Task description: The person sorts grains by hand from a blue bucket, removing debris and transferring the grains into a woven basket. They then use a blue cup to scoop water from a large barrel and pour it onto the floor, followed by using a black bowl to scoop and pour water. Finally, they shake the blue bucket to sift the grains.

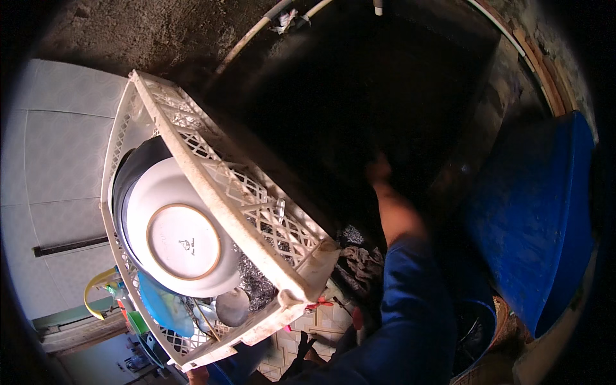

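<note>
My right hand (379,169) reaches down into a dark basin or tank (288,120). Deep shadow hides its fingers and anything they may touch. A small part of my left hand (197,376) shows at the lower corner of a white plastic lattice crate (221,197), its fingers out of sight. Inside the crate a white plate (183,240), underside towards me, leans against a dark round vessel (144,154). Below the plate are a metal ladle or spoon (232,307), a blue translucent plastic item (161,305) and shiny scouring mesh (255,276).
A large blue plastic tub (534,216) stands at right, with a blue bucket (474,332) below it. A crumpled cloth (361,267) lies beside my forearm. Pipes (255,33) run along the rough wall (144,33). Patterned floor tiles (322,322) show below the crate.
</note>
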A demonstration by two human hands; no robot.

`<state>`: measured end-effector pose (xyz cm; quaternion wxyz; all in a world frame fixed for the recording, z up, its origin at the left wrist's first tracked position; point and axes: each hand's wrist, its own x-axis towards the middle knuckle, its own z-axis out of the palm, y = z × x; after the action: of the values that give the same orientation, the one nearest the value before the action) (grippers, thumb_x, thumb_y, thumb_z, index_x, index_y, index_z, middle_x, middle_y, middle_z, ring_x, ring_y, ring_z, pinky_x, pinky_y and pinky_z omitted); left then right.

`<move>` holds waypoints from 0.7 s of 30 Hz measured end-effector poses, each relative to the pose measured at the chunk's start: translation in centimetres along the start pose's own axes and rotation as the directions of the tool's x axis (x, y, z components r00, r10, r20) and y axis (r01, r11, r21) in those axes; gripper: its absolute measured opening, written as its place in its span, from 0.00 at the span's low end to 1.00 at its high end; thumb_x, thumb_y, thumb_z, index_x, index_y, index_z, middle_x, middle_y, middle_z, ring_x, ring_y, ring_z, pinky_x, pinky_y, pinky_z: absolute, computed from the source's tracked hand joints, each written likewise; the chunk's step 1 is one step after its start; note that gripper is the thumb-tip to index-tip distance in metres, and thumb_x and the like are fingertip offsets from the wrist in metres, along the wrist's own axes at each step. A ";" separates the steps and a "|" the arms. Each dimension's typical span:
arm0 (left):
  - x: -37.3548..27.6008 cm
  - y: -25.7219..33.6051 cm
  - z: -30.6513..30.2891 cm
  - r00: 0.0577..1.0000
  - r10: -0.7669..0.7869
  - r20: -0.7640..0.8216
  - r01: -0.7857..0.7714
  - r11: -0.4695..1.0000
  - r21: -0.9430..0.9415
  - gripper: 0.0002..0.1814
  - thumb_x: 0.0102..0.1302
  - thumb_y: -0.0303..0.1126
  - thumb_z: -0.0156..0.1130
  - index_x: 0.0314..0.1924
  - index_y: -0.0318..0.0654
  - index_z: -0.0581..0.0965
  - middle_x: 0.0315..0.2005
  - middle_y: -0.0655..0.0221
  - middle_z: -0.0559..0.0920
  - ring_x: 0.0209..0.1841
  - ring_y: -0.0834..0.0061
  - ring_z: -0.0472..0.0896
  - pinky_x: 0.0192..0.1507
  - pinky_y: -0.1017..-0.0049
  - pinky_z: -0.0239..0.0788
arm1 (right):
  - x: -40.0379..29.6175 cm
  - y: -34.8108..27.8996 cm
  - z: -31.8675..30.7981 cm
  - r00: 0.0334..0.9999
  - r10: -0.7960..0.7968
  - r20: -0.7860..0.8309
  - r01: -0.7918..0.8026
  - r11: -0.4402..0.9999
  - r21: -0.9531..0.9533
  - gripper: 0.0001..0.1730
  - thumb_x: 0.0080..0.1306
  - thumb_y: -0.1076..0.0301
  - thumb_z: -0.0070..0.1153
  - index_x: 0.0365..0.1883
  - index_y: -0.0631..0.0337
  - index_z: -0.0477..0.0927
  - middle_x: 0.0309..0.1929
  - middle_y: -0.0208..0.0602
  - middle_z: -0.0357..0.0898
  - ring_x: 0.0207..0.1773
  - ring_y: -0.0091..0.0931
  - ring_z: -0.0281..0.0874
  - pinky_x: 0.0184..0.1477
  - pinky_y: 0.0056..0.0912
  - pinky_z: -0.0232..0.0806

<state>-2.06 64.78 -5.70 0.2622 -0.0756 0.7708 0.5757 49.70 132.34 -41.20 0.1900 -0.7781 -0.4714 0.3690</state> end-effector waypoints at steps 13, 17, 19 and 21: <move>-2.2 -1.7 1.9 0.991 0.122 -0.060 -0.122 0.993 -0.002 0.17 0.67 0.46 0.51 0.45 0.40 0.75 0.30 0.77 0.77 0.25 0.84 0.72 0.24 0.83 0.63 | -4.1 -2.8 -9.1 0.887 0.340 0.313 -0.380 0.152 0.912 0.12 0.43 0.80 0.49 0.27 0.55 0.71 0.25 0.29 0.65 0.29 0.28 0.66 0.30 0.33 0.62; -5.1 1.1 8.4 0.989 0.118 -0.094 -0.102 0.982 0.157 0.25 0.67 0.36 0.49 0.60 0.40 0.52 0.52 0.71 0.62 0.49 0.77 0.63 0.48 0.79 0.51 | -6.1 -3.5 -12.9 0.924 0.247 0.290 -0.322 0.098 0.942 0.13 0.42 0.82 0.49 0.28 0.56 0.72 0.26 0.30 0.68 0.30 0.29 0.67 0.32 0.33 0.63; -7.6 2.1 9.6 0.986 0.109 -0.124 -0.079 0.971 0.227 0.35 0.67 0.32 0.48 0.67 0.40 0.41 0.63 0.68 0.55 0.61 0.73 0.58 0.61 0.76 0.45 | -10.7 -8.2 -16.3 0.930 0.263 0.257 -0.292 0.105 0.951 0.13 0.42 0.82 0.50 0.28 0.58 0.72 0.28 0.31 0.70 0.33 0.31 0.69 0.36 0.35 0.66; -7.1 2.0 9.0 0.984 0.158 -0.082 -0.136 0.964 0.229 0.40 0.67 0.29 0.47 0.70 0.39 0.35 0.69 0.65 0.49 0.68 0.72 0.52 0.68 0.75 0.38 | -12.6 -9.5 -18.7 0.950 0.199 0.240 -0.247 0.010 0.969 0.13 0.42 0.82 0.50 0.29 0.60 0.72 0.31 0.33 0.72 0.36 0.32 0.71 0.41 0.36 0.67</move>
<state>6.00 72.44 -2.35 0.1869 -0.0170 0.8460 0.4990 54.58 126.86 -17.86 0.6023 -0.4902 0.0371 0.6289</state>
